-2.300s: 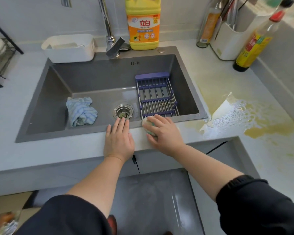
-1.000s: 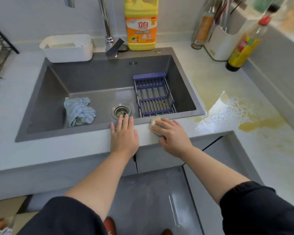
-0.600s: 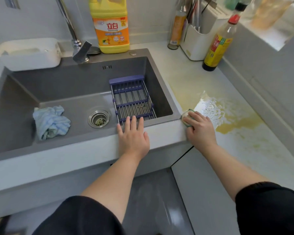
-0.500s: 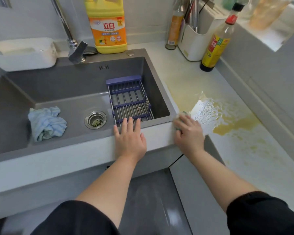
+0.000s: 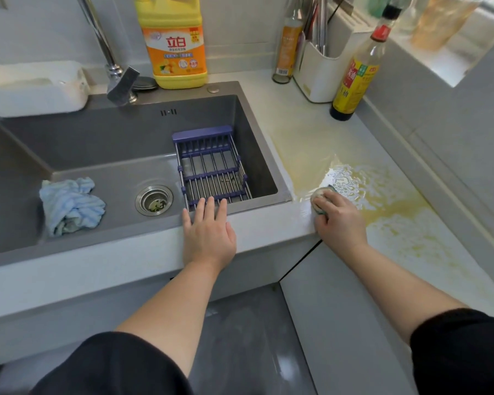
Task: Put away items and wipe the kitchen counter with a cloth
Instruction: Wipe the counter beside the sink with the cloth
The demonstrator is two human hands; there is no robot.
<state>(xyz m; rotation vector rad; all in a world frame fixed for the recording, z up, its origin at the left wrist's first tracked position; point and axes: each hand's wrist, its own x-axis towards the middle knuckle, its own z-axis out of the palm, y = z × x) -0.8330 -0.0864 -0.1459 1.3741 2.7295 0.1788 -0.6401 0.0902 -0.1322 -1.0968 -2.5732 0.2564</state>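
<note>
Two bare hands show on my feed, both down at the front edge of the counter [image 5: 97, 269]. Far out to the left of the left hand [image 5: 208, 235], a white tray [image 5: 35, 89] stands behind the grey sink [image 5: 97, 138]. Inside the basin a crumpled blue striped cloth [image 5: 70, 206] lies on the bottom, well apart from either hand, with the drain [image 5: 154, 200] between it and the left hand's fingertips. Beyond that hand I see the faucet [image 5: 117, 78] and a yellow detergent bottle [image 5: 173, 44] at the back rim, and a purple rack [image 5: 213, 169] sits in the basin just ahead of the fingers. The left hand lies flat, fingers straight and close together, palm on the counter strip and fingertips over the sink rim, holding nothing. To its right, past the sink corner, the right hand [image 5: 340, 220] curls its fingers over a round scrub pad [image 5: 320, 196] and presses it on the counter. The pad sits at the near edge of a foamy yellow spill [image 5: 382, 201] that spreads ahead and to the right of that hand. Farther back from it stand a slim bottle [image 5: 287, 44], a white utensil holder [image 5: 322, 72] and a dark sauce bottle [image 5: 357, 78] along the wall.
</note>
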